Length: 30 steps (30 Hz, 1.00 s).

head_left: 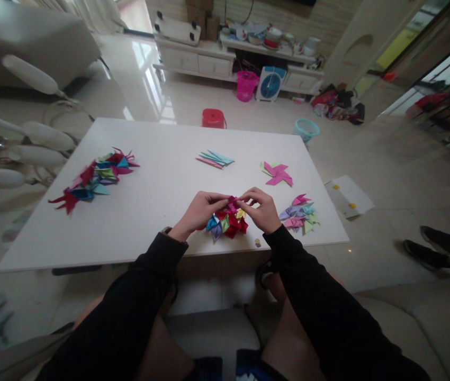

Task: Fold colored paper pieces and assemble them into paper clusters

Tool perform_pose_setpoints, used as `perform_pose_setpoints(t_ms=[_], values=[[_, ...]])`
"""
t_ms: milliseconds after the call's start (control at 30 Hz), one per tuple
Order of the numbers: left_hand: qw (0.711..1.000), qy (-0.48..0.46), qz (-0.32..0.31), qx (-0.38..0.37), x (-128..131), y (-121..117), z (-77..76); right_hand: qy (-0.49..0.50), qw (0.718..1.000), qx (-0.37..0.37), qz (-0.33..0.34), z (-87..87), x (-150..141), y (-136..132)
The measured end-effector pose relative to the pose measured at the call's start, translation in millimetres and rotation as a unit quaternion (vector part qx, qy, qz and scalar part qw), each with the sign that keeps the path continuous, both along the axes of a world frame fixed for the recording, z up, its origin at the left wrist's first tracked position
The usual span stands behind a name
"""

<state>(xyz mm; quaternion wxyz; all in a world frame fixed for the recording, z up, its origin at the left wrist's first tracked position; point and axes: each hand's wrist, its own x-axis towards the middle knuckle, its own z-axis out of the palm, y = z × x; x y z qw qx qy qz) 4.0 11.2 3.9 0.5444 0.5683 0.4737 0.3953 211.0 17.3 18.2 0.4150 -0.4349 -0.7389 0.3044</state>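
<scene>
Both my hands meet above the near edge of the white table. My left hand and my right hand pinch a magenta folded paper piece between thumbs and fingers. Right below it lies a pile of folded paper pieces in red, blue, green, purple and yellow. Whether the magenta piece touches the pile I cannot tell. To the right of my right hand is a heap of pastel folded papers, with a pink paper pinwheel shape behind it.
A long heap of folded papers lies at the table's left. Flat folded strips are near the back middle. A small sticker is by the front edge. Beyond the table stand a red stool and a blue basket.
</scene>
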Motion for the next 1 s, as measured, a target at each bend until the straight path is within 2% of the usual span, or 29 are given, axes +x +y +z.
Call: perform_pose_setpoints(t_ms=[267, 467, 667, 867, 1000], values=[[0.991, 0.113, -0.028, 0.072, 2.1, -2.4, 3.9, -0.134, 0.989, 0.045, 0.034, -4.8, 6.4, 3.1], [0.995, 0.086, 0.015, 0.041, 0.8, -1.2, -0.6, -0.178, 0.983, 0.052, -0.015, -13.7, 19.6, 14.4], [0.997, 0.036, 0.06, 0.013, -6.6, 2.2, 2.3, -0.318, 0.943, 0.023, -0.092, -42.0, 36.4, 42.8], [0.996, 0.051, 0.062, 0.024, -9.8, 2.7, 6.9, -0.401, 0.912, -0.007, -0.084, -74.0, 21.4, 50.7], [0.995, 0.066, 0.06, 0.033, -13.4, 1.9, 6.0, -0.449, 0.891, -0.02, -0.071, -83.3, 10.9, 50.6]])
